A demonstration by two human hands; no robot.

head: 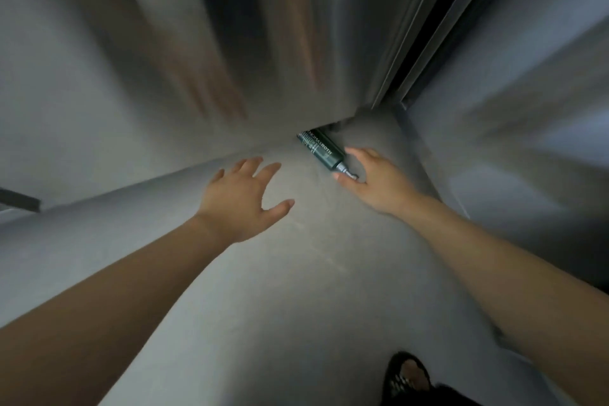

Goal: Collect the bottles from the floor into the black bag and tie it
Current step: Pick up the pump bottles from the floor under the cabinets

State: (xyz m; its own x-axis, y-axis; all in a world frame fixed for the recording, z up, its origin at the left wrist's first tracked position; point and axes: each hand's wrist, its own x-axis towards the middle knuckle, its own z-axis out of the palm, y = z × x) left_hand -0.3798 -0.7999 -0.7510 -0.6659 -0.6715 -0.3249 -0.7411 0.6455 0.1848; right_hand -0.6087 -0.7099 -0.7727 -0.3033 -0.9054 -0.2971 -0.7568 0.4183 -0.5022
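Note:
A dark green bottle with white lettering and a silver pump top lies on the grey floor, tucked into a corner where two walls meet. My right hand hovers right at its pump end, fingers spread and curved around it, the thumb tip next to the silver nozzle; I cannot tell if it touches. My left hand is open with fingers apart, a little to the left of the bottle and holding nothing. No black bag is in view.
A blurred grey wall rises on the left, another wall on the right with a dark vertical gap beside a metal frame. A foot in a dark sandal stands at the bottom edge.

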